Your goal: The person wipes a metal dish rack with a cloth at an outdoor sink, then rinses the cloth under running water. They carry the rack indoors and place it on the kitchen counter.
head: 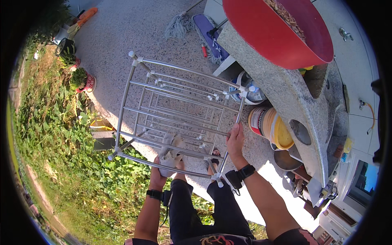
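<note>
A tall metal tube rack (183, 65) with pale plastic corner joints stands before me, its top frame nearest to the camera. My right hand (235, 139) is closed around the tube on the rack's right side. At the near edge, my left hand (157, 177) holds a crumpled greyish-white cloth (167, 159) against the near tubes; its fingers are partly hidden by the cloth and the tube. Black straps with small boxes sit on both wrists.
A stone sink counter (263, 70) with a large red basin (272, 36) is at the right, a lidded bucket (269, 127) and bottles below. A mop (180, 26) and purple flat mop (208, 36) lie beyond. Potted plants (87, 82) line the left edge beside greenery.
</note>
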Available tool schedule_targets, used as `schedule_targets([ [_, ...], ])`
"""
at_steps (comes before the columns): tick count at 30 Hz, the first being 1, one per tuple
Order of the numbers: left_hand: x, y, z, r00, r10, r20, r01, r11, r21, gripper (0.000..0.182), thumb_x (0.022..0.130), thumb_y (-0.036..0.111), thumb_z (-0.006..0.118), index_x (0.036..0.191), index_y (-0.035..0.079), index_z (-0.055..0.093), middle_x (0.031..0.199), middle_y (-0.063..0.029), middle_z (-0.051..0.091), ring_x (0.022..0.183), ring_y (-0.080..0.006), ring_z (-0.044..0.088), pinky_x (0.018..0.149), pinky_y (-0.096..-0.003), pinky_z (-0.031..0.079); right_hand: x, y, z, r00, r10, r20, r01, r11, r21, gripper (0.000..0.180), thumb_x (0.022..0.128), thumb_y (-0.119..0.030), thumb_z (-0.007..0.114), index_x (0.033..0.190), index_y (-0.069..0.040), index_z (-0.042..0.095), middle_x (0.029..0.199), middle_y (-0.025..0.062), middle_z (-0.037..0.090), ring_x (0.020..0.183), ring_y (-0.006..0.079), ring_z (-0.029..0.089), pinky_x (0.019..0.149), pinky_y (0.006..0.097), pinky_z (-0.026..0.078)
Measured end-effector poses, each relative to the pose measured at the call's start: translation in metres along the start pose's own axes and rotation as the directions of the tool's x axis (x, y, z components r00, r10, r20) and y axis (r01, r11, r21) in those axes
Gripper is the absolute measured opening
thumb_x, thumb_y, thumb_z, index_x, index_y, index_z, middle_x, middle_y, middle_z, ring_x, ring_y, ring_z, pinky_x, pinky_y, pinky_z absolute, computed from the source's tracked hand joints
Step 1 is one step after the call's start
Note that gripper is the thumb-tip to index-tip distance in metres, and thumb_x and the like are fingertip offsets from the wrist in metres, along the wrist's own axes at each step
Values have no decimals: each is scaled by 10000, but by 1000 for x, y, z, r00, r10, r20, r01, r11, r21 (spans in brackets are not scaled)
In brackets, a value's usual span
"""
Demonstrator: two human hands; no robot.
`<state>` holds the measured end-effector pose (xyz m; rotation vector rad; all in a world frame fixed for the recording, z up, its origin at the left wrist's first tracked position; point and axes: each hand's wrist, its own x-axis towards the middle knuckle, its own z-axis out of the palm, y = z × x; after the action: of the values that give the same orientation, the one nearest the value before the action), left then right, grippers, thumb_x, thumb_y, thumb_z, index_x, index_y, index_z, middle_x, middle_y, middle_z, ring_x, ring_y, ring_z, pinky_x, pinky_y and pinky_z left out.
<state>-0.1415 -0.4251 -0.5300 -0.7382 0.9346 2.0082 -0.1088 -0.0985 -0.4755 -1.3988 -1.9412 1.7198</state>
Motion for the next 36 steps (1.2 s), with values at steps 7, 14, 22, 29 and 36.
schedule_targets([
  [7, -171, 65, 0, 937, -321, 134, 315, 947, 69, 500, 1023, 375, 371, 1418, 76, 433, 1348, -131, 555, 1213, -313, 559, 1024, -465, 470, -21, -1, -75, 987, 126, 100, -127, 992, 10, 538, 1016, -391, 485, 1432, -65, 386, 848, 104, 653, 674, 150, 622, 621, 313, 538],
  [14, -251, 39, 73, 881, -450, 146, 281, 746, 603, 613, 944, 409, 534, 1402, 21, 411, 1384, -162, 494, 1258, -297, 516, 1076, -436, 407, -103, 32, -228, 986, 145, 77, -125, 966, -225, 290, 988, -244, 489, 1051, -26, 670, 690, 66, 666, 540, 164, 617, 532, 325, 511],
  [22, -264, -121, 310, 731, -564, 384, 25, 584, 811, 823, 764, 276, 755, 1436, 25, 351, 1379, -129, 486, 1273, -253, 487, 1094, -393, 365, -181, 0, -404, 875, 275, 398, -251, 962, -112, 434, 992, -453, 523, 1185, -88, 659, 893, 42, 697, 765, 120, 635, 671, 284, 521],
  [29, -256, -242, 540, 407, -708, 577, -182, 556, 811, 562, 921, 166, 585, 1437, 50, 397, 1352, -81, 495, 1225, -176, 488, 1039, -320, 377, -215, -84, -551, 897, -330, 295, 220, 910, 352, 791, 963, -438, 587, 1561, -164, 148, 1430, 167, 431, 1237, 267, 499, 1019, 402, 434],
  [36, -242, -312, 717, 41, -813, 581, -312, 542, 781, 464, 942, 171, 523, 1381, 36, 453, 1276, -84, 562, 1171, -168, 548, 1010, -319, 419, -164, -128, -645, 917, -398, 1, 283, 655, 701, 699, 954, -321, 627, 1507, -101, 262, 1403, 95, 472, 1260, 225, 485, 1035, 379, 423],
])
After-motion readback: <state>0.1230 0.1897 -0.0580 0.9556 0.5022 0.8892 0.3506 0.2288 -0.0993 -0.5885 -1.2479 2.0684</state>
